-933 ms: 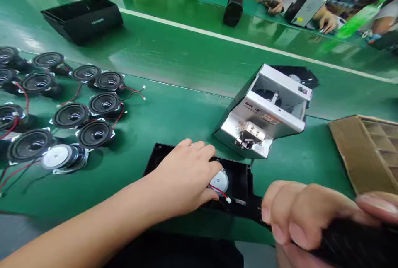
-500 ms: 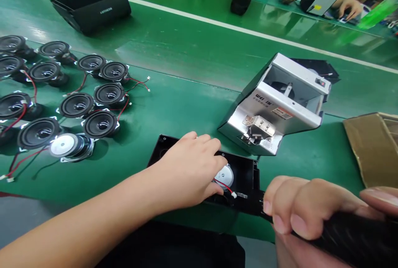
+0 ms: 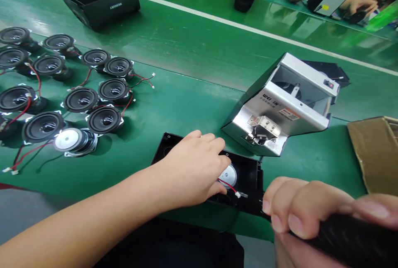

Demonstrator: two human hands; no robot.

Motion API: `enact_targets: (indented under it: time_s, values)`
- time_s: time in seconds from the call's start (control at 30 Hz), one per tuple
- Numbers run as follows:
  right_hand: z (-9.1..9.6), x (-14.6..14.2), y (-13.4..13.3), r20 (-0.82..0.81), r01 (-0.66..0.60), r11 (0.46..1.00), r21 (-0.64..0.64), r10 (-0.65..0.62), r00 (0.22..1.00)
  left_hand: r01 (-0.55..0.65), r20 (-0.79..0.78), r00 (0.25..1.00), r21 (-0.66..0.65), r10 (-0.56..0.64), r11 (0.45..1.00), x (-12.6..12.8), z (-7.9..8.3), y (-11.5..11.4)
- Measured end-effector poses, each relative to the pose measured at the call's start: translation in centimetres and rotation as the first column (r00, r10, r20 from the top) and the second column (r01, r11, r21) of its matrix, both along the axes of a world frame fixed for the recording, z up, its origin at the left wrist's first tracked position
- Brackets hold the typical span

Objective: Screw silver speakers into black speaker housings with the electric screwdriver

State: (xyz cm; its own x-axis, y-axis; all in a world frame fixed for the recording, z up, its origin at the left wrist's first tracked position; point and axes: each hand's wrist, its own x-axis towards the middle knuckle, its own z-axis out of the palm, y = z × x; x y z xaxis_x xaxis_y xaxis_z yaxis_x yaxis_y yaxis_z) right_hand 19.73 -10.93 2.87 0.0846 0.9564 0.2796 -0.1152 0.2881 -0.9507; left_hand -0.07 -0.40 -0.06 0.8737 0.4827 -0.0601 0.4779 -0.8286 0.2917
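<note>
A black plastic panel (image 3: pixel 248 175) lies near the front edge of the green bench. My left hand (image 3: pixel 192 168) rests on it, fingers curled round a small speaker (image 3: pixel 228 175) with a silver back and a red wire ending in a white plug. My right hand (image 3: pixel 304 212) is at the lower right, close to the camera, wrapped round a black tool handle (image 3: pixel 351 245). Its tip is hidden.
Several loose black speakers (image 3: pixel 105 119) with red and black wires lie at the left. A silver screw-feeder box (image 3: pixel 280 106) stands behind the panel. A black housing (image 3: pixel 102 3) sits on the belt at the back. A cardboard tray (image 3: pixel 376 154) is at the right. Another person's hands (image 3: pixel 354 7) work across the belt.
The view has shifted slightly, so everything appears a little further right and lower. My left hand stays on the speaker in the panel, and my right hand keeps its grip on the handle.
</note>
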Motion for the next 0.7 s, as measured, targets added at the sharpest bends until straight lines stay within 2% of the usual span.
enact_targets:
  time_s: [0.1,0.23,0.33,0.47,0.57,0.7]
  values:
    - [-1.1,-0.7,-1.3,0.027,0.01,0.992,0.125,-0.014,1.0,-0.002,0.0,1.0,0.011,0.002,1.0,0.0,0.0,-0.2]
    - [-1.4,-0.7,-1.9,0.196,-0.114,0.993,0.004,0.111,0.974,-0.007,-0.01,1.0,-0.003,0.007,1.0,-0.2,0.2,-0.5]
    - [-0.9,-0.4,-1.5,0.25,-0.163,0.987,-0.01,0.161,0.955,-0.005,-0.006,1.0,0.003,0.005,1.0,-0.2,0.2,-0.6]
    - [-0.6,-0.5,-1.0,0.256,-0.15,0.988,0.024,0.139,0.957,-0.01,0.012,1.0,0.018,0.009,1.0,-0.3,0.0,-0.7]
    - [-1.0,-0.8,-1.5,0.167,-0.138,0.99,-0.022,0.14,0.976,-0.013,0.022,1.0,0.024,0.013,1.0,-0.4,-0.2,-0.6]
    - [-2.5,-1.2,-2.7,0.103,0.023,0.998,-0.058,-0.017,0.995,-0.011,0.023,1.0,0.03,0.01,1.0,-0.4,-0.1,-0.6]
